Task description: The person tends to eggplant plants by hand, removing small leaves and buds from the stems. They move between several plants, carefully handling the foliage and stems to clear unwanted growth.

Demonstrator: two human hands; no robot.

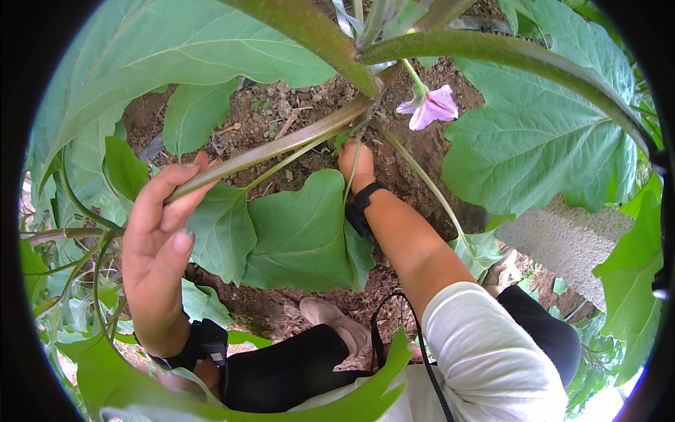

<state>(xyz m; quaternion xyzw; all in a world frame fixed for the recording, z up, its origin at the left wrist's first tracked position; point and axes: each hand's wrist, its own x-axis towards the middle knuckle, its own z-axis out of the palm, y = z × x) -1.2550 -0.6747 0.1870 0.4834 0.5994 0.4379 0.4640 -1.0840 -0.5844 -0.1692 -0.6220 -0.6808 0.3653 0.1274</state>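
Observation:
Long green-purple stems of an eggplant plant (279, 146) fork at the top centre. My left hand (163, 232), palm turned up, has its fingers around the end of one slanting branch, with the thumb apart. My right hand (357, 161) reaches down to the base of the plant, beside small green leaves; its fingertips are hidden, so what it touches cannot be made out. A pale purple flower (433, 107) hangs to the right of the fork. Broad leaves (300, 232) spread between my two arms.
Large leaves (543, 126) crowd both sides, and one leaf (316, 401) crosses the bottom close to the camera. Brown soil (263, 116) with clods lies below. A rough pale block (569, 242) stands at the right. A black strap (377, 327) hangs near my knees.

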